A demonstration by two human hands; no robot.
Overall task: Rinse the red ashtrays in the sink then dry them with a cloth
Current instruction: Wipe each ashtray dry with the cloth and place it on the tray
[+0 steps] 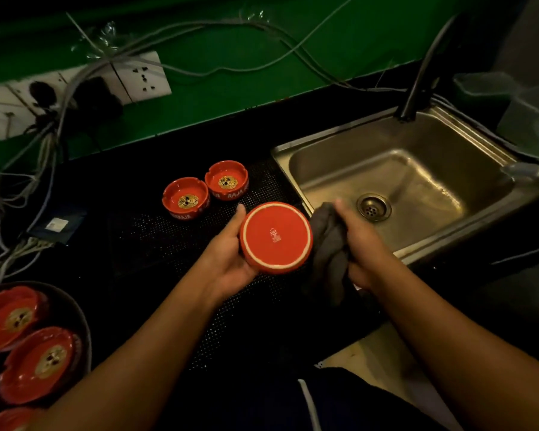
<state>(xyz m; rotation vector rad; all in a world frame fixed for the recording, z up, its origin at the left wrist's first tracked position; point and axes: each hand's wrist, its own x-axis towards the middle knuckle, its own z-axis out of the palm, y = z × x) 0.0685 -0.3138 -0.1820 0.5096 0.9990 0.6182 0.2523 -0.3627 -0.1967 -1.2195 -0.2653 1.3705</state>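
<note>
My left hand (pixel 231 253) grips a red ashtray (pixel 276 237) turned so its round underside faces me, held above the dark perforated mat (pixel 156 237). My right hand (pixel 360 241) clutches a bunched grey cloth (pixel 327 244) pressed against the ashtray's right side. Two more red ashtrays stand upright on the mat beyond, one at the left (pixel 185 197) and one at the right (pixel 227 180), touching each other. The steel sink (pixel 399 178) lies to the right, with its drain (pixel 373 207) just past my right hand.
A dark tray (pixel 84 331) at the lower left carries several red ashtrays (pixel 39 363). A black tap (pixel 417 88) rises behind the sink. Sockets (pixel 143 76) and tangled cables (pixel 44 141) line the green wall at the left. A clear container (pixel 529 116) stands right of the sink.
</note>
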